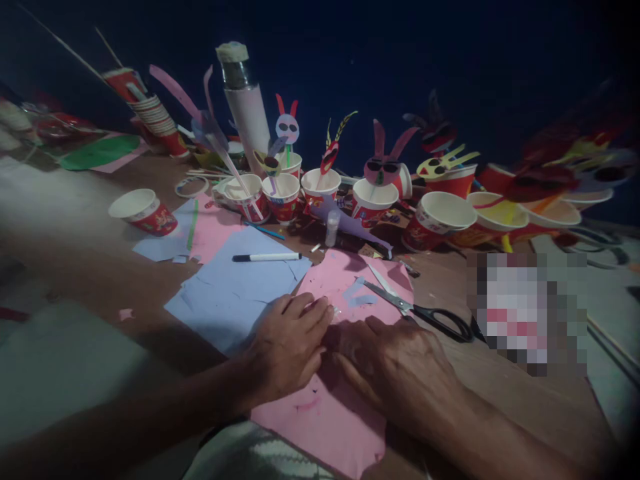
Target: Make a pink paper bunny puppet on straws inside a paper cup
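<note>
A long pink paper sheet (pixel 345 427) lies on the table under both hands. My left hand (pixel 293 343) rests on it with fingers stretched out, the tips close to my right hand. My right hand (pixel 395 357) is bent inward with curled fingers pressed down on the sheet; whatever may be under them is hidden. Just beyond the fingertips shows a small pale, shiny bit, too small to name. Scissors (pixel 407 307) with black handles lie spread on the pink sheet, right of my hands, beside light-blue paper scraps (pixel 361 293). Left of it is a blue paper sheet (pixel 230 287) carrying a black-and-white marker (pixel 267 257).
Behind the sheets stands a row of paper cups (pixel 373 200), several bearing paper animal faces. A single cup (pixel 150 217) is at the left. Farther back are a white flask (pixel 245 110) and a cup stack (pixel 155 117). A small clear bottle (pixel 332 228) stands mid-table.
</note>
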`<state>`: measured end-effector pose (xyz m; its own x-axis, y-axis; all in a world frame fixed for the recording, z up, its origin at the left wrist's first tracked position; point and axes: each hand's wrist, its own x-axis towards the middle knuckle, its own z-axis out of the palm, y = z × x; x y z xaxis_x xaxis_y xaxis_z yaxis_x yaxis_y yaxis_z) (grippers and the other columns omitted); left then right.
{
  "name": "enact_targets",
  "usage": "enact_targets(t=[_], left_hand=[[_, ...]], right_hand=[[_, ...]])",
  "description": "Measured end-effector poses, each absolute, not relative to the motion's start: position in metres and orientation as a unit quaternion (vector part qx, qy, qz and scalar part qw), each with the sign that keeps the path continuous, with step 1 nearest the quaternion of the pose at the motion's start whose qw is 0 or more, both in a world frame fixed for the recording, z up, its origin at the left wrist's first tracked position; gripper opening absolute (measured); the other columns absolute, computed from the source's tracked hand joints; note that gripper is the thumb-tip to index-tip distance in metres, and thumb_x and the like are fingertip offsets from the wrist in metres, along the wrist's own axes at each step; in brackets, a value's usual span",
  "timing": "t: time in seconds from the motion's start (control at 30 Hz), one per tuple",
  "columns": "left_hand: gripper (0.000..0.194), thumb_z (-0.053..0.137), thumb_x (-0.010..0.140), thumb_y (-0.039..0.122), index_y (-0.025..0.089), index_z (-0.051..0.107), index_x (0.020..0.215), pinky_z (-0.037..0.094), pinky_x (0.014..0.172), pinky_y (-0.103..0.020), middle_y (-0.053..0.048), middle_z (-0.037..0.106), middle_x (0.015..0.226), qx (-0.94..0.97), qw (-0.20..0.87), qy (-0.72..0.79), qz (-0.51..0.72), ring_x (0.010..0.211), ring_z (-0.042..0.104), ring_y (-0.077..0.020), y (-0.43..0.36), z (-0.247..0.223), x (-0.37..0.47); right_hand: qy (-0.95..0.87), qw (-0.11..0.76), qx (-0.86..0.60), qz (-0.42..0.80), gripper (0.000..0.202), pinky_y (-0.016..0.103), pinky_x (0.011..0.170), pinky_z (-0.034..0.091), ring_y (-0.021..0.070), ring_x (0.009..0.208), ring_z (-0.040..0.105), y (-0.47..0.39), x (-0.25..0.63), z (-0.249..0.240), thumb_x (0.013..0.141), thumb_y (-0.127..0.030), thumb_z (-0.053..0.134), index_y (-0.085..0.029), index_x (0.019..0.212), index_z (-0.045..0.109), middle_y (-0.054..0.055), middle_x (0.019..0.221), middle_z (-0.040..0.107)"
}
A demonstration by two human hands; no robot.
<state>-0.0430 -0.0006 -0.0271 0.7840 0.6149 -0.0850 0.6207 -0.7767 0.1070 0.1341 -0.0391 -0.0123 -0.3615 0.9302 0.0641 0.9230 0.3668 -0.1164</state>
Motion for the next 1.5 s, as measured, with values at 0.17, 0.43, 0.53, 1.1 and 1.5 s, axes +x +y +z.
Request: enact_targets(t=[0.17,0.43,0.53,1.1,1.5], left_hand=[[0.047,0.037,0.085,0.034,0.012,0.04,0.126,0.031,0.09,-0.042,-0.008,0.042,0.133,0.942,0.062,0.329,-0.034,0.114,0.037,-0.0274,-0.001,-0.022,-0.043],[0.044,0.033,0.087,0.034,0.013,0.039,0.126,0.031,0.089,-0.042,-0.008,0.044,0.131,0.942,0.056,0.33,-0.025,0.113,0.037,-0.0268,-0.001,-0.027,-0.042],[0.045,0.032,0.088,0.034,0.013,0.039,0.126,0.032,0.088,-0.042,-0.009,0.043,0.131,0.944,0.053,0.325,-0.025,0.113,0.038,-0.027,-0.001,-0.027,-0.042],[0.042,0.032,0.088,0.031,0.012,0.04,0.125,0.033,0.089,-0.042,-0.01,0.045,0.128,0.945,0.053,0.321,-0.022,0.113,0.038,-0.0262,-0.001,-0.028,-0.041],[0.036,0.037,0.085,0.023,0.011,0.042,0.119,0.036,0.091,-0.042,-0.011,0.049,0.12,0.948,0.05,0.315,0.004,0.111,0.04,-0.0256,-0.004,-0.035,-0.039]], right_hand=[[-0.83,0.044,-0.556,0.008,0.026,0.027,0.048,0.017,0.0165,0.046,0.053,-0.039,0.136,-0.012,0.08,-0.043,0.046,-0.022,0.087,0.059,0.001,0.058,0.061],[-0.843,0.02,-0.538,0.01,0.014,0.029,0.048,0.014,0.0152,0.046,0.052,-0.042,0.136,-0.014,0.08,-0.033,0.048,-0.026,0.089,0.057,0.0,0.065,0.06],[-0.839,0.012,-0.544,0.017,0.016,0.03,0.049,0.013,0.0159,0.047,0.051,-0.042,0.135,-0.015,0.08,-0.034,0.047,-0.025,0.089,0.057,0.002,0.067,0.06],[-0.84,0.003,-0.539,0.065,0.022,0.029,0.048,0.014,0.0174,0.049,0.052,-0.038,0.134,-0.009,0.082,-0.038,0.042,-0.024,0.088,0.058,0.003,0.064,0.06],[-0.859,0.044,-0.508,0.05,0.018,0.027,0.048,0.017,0.0158,0.054,0.052,-0.035,0.136,-0.009,0.077,-0.036,0.049,-0.022,0.083,0.06,0.002,0.066,0.061]])
